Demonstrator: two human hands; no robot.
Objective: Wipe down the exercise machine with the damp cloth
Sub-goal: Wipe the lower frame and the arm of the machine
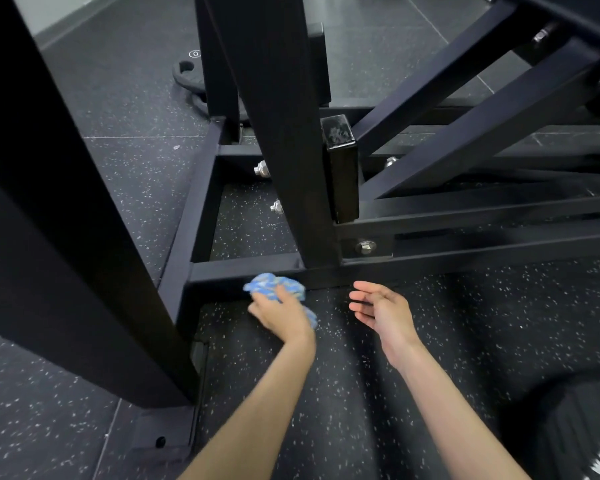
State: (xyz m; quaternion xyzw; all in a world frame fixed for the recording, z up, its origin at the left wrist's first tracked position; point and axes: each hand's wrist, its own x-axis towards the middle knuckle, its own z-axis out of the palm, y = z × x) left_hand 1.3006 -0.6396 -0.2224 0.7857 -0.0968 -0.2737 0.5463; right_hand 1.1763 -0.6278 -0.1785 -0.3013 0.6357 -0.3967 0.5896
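Cloth at the base rail

Speckled floor (378, 393) lies open beneath both hands. Left hand (281, 315) grips the bunched blue cloth (274, 285) against the exercise machine's low crossbar (243, 270); right hand (381, 313) hovers just beside, fingers relaxed, holding nothing.

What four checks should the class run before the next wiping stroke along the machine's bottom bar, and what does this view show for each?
1. Cloth in hand: ok. The left hand grips the bunched blue cloth.
2. Cloth meets the frame: ok. It lies against the low horizontal bar, just left of the upright post.
3. Other hand out of the way: ok. The right hand is open, off the bar, holding nothing.
4. Cloth damp enough: cannot tell from the picture.
5. Bar to the right wiped: cannot tell; no clear streaks show.
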